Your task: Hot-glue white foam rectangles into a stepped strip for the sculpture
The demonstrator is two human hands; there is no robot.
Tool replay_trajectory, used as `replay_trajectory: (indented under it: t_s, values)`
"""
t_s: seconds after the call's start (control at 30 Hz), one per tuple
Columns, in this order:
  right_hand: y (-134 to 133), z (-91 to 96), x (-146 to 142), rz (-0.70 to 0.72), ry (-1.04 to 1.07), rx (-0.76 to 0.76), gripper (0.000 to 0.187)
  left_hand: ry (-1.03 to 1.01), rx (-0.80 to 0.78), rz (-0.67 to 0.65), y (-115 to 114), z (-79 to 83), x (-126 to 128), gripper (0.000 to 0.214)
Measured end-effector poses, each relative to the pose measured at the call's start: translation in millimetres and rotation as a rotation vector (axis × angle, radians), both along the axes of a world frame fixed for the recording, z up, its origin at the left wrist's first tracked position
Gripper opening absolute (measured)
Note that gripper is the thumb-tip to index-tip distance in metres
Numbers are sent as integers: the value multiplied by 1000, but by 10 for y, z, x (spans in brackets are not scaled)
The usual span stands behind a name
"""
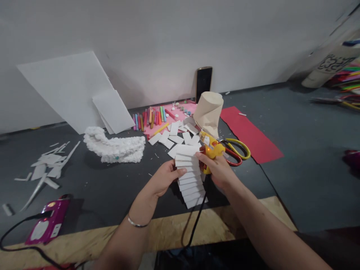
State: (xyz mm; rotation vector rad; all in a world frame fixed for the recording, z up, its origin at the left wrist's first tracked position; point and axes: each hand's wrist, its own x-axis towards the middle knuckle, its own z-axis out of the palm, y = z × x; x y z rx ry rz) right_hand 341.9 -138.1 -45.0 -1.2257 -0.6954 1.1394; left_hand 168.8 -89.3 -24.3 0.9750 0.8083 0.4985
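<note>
My left hand point(165, 178) grips the left edge of a layered strip point(191, 183), made of overlapping white rectangles that look like foam or card. A yellow glue gun point(212, 152) with a small orange light is in my right hand point(218, 168), whose thumb reaches to the strip's upper right. From the gun a black cord point(198, 221) runs down over the table edge. Just beyond the strip lie loose white rectangles point(176, 138). Scissors point(237, 150) with red and yellow handles rest partly hidden behind the gun.
A beige paper cone-like form point(209, 108) stands before an upright phone point(204, 80). Crayons point(152, 117) lie on pink paper, with red paper point(253, 135) farther right. At left are a fluffy white piece point(115, 146), white scraps point(49, 165) and a magenta device point(47, 221) with a cable.
</note>
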Motion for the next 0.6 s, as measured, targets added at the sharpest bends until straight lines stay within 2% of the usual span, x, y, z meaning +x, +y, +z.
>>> replay_trajectory:
  t_s: [0.1,0.3,0.6]
  values:
    - [-1,-23,-5,18,16,18,33,-17,-5,-6,0,6,1,46]
    - [8,-46,-6,-21,19,-54,36,-4,1,-7,-2,-6,2,46]
    - [-8,-86,14,21,30,9,33,19,-69,45,19,-34,-16,50]
